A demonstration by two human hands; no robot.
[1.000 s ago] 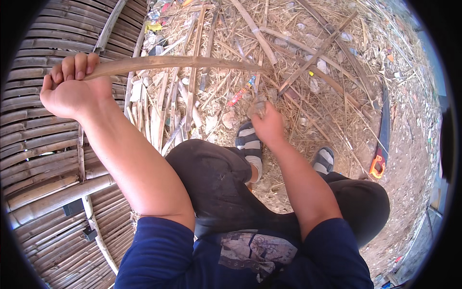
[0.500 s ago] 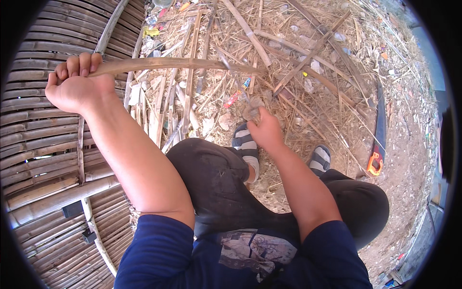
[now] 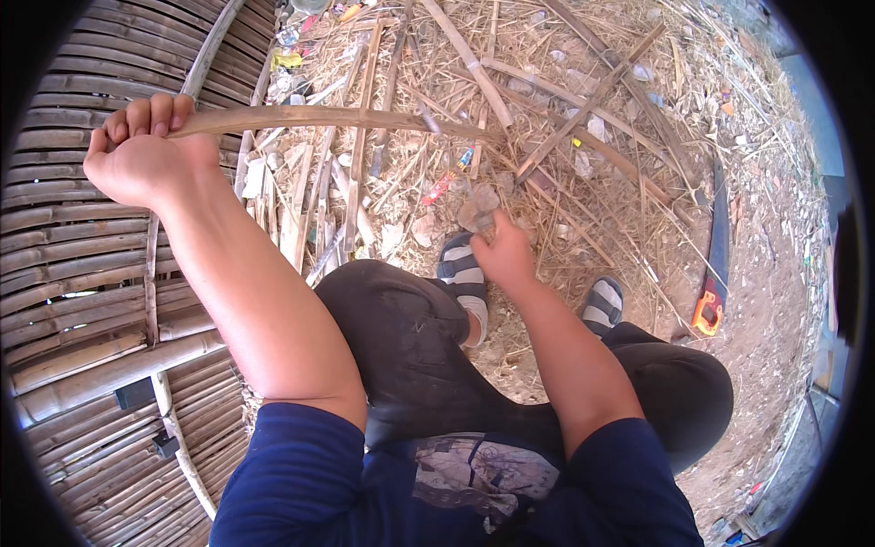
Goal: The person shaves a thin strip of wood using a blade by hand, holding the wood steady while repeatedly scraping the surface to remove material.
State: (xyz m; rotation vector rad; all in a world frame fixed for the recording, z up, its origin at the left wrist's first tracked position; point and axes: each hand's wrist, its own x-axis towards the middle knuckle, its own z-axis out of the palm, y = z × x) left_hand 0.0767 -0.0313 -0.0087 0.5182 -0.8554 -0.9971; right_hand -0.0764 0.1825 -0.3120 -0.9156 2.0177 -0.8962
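Before the slatted bamboo panel (image 3: 64, 210), the left grip (image 3: 150, 150) clasps one end of a bamboo strip (image 3: 319, 117), which extends rightward over the littered ground (image 3: 752, 365). The right grip (image 3: 504, 248) is closed around a blurred tool (image 3: 476, 208). A saw (image 3: 718, 242) lies toward the ground's right edge.

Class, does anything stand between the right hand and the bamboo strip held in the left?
Nothing visible blocks the right hand from the bamboo strip that the left hand grips. A colourful wrapper shows between them, but seems to lie on the ground; the right hand's brownish object is too unclear to name.
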